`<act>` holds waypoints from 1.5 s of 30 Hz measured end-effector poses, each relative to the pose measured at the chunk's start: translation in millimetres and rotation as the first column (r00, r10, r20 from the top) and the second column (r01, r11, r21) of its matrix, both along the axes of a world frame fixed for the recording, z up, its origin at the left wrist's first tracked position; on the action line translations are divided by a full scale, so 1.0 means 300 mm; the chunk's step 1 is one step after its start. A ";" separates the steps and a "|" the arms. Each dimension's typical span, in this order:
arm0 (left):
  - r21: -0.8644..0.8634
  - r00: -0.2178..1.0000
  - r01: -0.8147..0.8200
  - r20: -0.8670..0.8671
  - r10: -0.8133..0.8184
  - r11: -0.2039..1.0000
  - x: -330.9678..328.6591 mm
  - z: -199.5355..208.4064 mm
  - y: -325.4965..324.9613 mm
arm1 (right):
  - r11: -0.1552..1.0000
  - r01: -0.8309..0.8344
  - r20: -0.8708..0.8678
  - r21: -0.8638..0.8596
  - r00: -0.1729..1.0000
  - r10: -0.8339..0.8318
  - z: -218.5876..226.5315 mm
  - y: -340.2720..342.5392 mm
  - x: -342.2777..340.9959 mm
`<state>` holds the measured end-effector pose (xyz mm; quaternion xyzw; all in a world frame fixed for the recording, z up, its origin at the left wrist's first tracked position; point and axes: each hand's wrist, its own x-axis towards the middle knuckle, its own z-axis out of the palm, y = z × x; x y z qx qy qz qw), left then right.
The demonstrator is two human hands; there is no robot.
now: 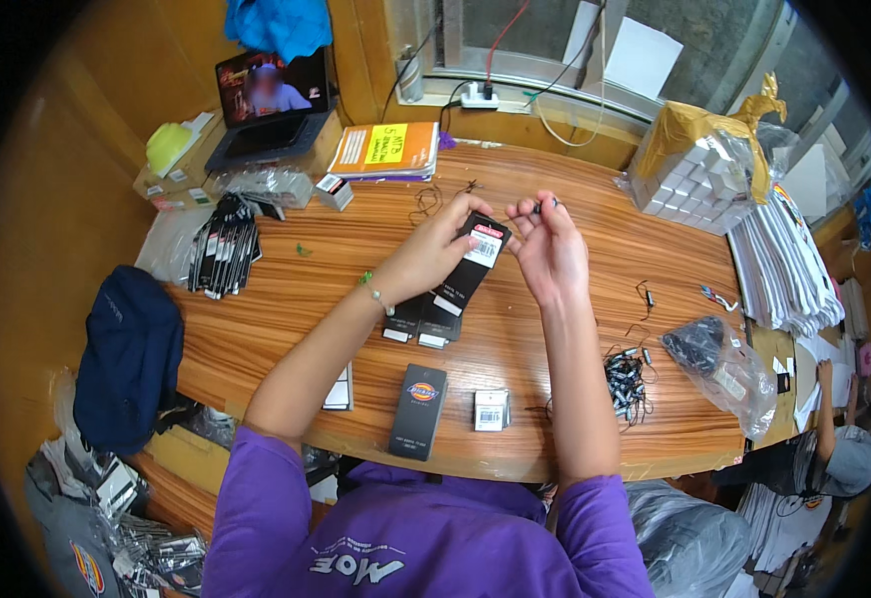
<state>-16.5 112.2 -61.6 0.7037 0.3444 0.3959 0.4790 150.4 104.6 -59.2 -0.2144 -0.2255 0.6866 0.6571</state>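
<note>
My left hand [425, 257] is closed on a black hang tag [473, 271] with white stickers, held tilted above the middle of the table. Beneath it lie more black hang tags [417, 317], fanned out and partly hidden by my arm. Just right of the held tag, my right hand [553, 261] is raised, palm up, its thumb and fingers pinching a small dark tag string [539, 208]. Whether that string passes through the tag is too small to tell. Near the front edge are a stack of black tags [418, 411] and a small stack of white barcode tags [491, 410].
A heap of black tag strings [629, 384] lies right of my forearm, beside a clear plastic bag [729, 369]. Farther back stand a bundle of small white boxes [695, 179] and stacked papers [784, 264]. Bundled tags [224, 249] lie left, below a laptop [274, 100]. Another person [834, 453] is at far right.
</note>
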 end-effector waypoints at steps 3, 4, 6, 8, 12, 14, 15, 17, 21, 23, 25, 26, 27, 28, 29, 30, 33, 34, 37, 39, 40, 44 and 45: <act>-0.121 0.999 -0.004 0.034 0.008 0.993 -0.071 -0.030 0.031 | 0.995 0.094 0.176 -0.014 0.980 -0.090 0.016 0.082 -0.089; -0.141 0.998 -0.019 0.061 0.028 0.990 -0.084 -0.050 0.038 | 0.995 0.101 0.262 0.022 0.960 -0.103 0.029 0.104 -0.113; -0.202 0.998 -0.044 -0.044 0.035 0.978 -0.123 -0.083 0.043 | 0.992 0.110 0.371 0.062 0.920 -0.125 0.028 0.158 -0.122; -0.244 0.995 -0.068 -0.085 0.048 0.967 -0.159 -0.132 0.049 | 0.989 0.132 0.465 0.073 0.872 -0.150 0.026 0.198 -0.133; -0.202 0.961 -0.146 -0.261 0.090 0.968 -0.173 -0.210 0.043 | 0.981 0.079 0.670 0.178 0.720 -0.180 -0.014 0.278 -0.149; -0.146 0.944 -0.116 -0.325 0.063 0.982 -0.169 -0.228 0.043 | 0.993 -0.027 0.794 0.119 0.602 -0.079 -0.055 0.332 -0.139; -0.119 0.932 -0.099 -0.358 0.051 0.988 -0.165 -0.225 0.036 | 0.994 -0.075 0.845 0.081 0.533 -0.029 -0.073 0.351 -0.137; -0.018 0.884 -0.120 -0.457 0.099 0.993 -0.153 -0.216 0.031 | 0.994 -0.004 0.874 0.109 0.476 -0.094 -0.109 0.385 -0.129; 0.228 0.776 -0.107 -0.589 0.224 0.968 -0.164 -0.225 0.027 | 0.970 0.069 0.889 0.234 0.388 -0.242 -0.222 0.458 -0.154; 0.318 0.730 -0.129 -0.611 0.307 0.939 -0.171 -0.215 0.000 | 0.981 0.043 0.903 0.187 0.386 -0.189 -0.261 0.485 -0.170; 0.280 0.753 -0.137 -0.594 0.284 0.950 -0.186 -0.158 -0.043 | 1.000 -0.003 0.940 0.021 0.340 -0.018 -0.295 0.507 -0.142; 0.266 0.777 -0.141 -0.568 0.273 0.954 -0.199 -0.128 -0.073 | 0.999 -0.037 0.945 0.006 0.327 0.006 -0.341 0.540 -0.123; 0.254 0.793 -0.157 -0.544 0.275 0.954 -0.228 -0.098 -0.106 | 0.998 -0.055 0.955 -0.025 0.295 0.040 -0.356 0.559 -0.137; 0.265 0.793 -0.182 -0.530 0.301 0.947 -0.254 -0.068 -0.141 | 0.996 -0.065 0.962 -0.062 0.261 0.077 -0.370 0.559 -0.142; 0.275 0.792 -0.208 -0.516 0.326 0.939 -0.280 -0.038 -0.176 | 0.992 -0.074 0.967 -0.099 0.227 0.113 -0.383 0.561 -0.146; 0.281 0.786 -0.244 -0.503 0.359 0.928 -0.314 -0.023 -0.215 | 0.994 -0.036 0.961 -0.102 0.254 0.108 -0.357 0.541 -0.175; 0.245 0.814 -0.293 -0.442 0.376 0.924 -0.373 -0.012 -0.282 | 0.994 -0.012 0.956 -0.110 0.274 0.109 -0.363 0.558 -0.178; 0.216 0.830 -0.310 -0.414 0.374 0.926 -0.379 -0.020 -0.298 | 0.994 -0.009 0.969 -0.109 0.220 0.109 -0.378 0.580 -0.168; 0.108 0.850 -0.386 -0.345 0.399 0.916 -0.397 -0.050 -0.357 | 0.994 -0.002 0.983 -0.111 0.147 0.110 -0.393 0.617 -0.173; 0.021 0.843 -0.453 -0.316 0.435 0.891 -0.414 -0.065 -0.390 | 0.994 0.025 0.972 -0.109 0.213 0.102 -0.385 0.624 -0.171; 0.017 0.834 -0.471 -0.319 0.451 0.882 -0.426 -0.074 -0.405 | 0.998 0.069 0.987 0.016 0.161 -0.027 -0.399 0.628 -0.156; 0.176 0.812 -0.384 -0.403 0.422 0.906 -0.451 -0.096 -0.427 | 0.965 0.088 0.950 0.248 0.171 -0.260 -0.356 0.521 -0.060; 0.254 0.812 -0.302 -0.437 0.387 0.919 -0.446 -0.096 -0.430 | 0.967 0.074 0.940 0.243 0.227 -0.254 -0.277 0.426 -0.026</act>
